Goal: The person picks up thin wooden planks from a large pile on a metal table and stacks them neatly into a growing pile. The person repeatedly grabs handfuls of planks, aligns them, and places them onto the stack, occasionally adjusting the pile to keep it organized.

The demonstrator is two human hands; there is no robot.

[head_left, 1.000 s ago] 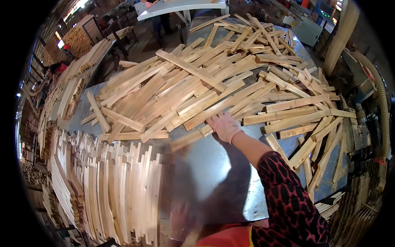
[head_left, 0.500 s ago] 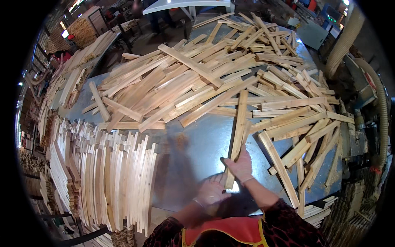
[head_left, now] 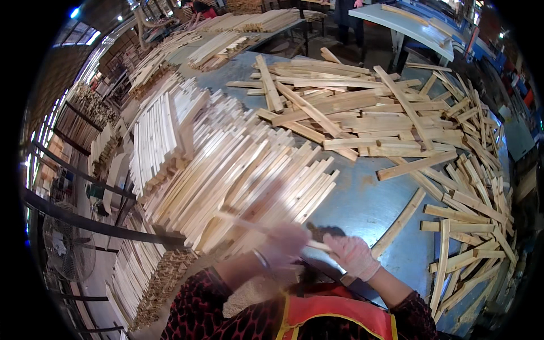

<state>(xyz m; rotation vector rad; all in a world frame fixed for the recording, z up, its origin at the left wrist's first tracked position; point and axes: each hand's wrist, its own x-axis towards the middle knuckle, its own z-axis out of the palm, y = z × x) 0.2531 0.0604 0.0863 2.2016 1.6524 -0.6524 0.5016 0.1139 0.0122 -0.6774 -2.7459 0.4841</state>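
Note:
A pale wooden strip (head_left: 318, 245) runs slantwise between my hands, low over the table's near edge. My left hand (head_left: 285, 242), in a pale glove and smeared by motion, is closed around its middle. My right hand (head_left: 354, 256), gloved in pale pink, pinches its right end with the fingers. The strip's far left end blurs against the stack of neatly laid strips (head_left: 249, 187) on the left. Another strip (head_left: 399, 224) lies on the metal table beyond my right hand, which hides part of its lower end.
A loose heap of wooden strips (head_left: 368, 116) covers the far side of the table (head_left: 362, 195) and continues down its right side. More stacks (head_left: 218, 48) stand on a table at the back left. A person (head_left: 348, 25) stands by a white table (head_left: 396, 20). A fan (head_left: 68, 249) is at the left.
My view has swung left, bringing the neat stack nearer the middle. The strip that stood pointing away from me is now slanted leftward between my hands, or a different one is held; I cannot tell.

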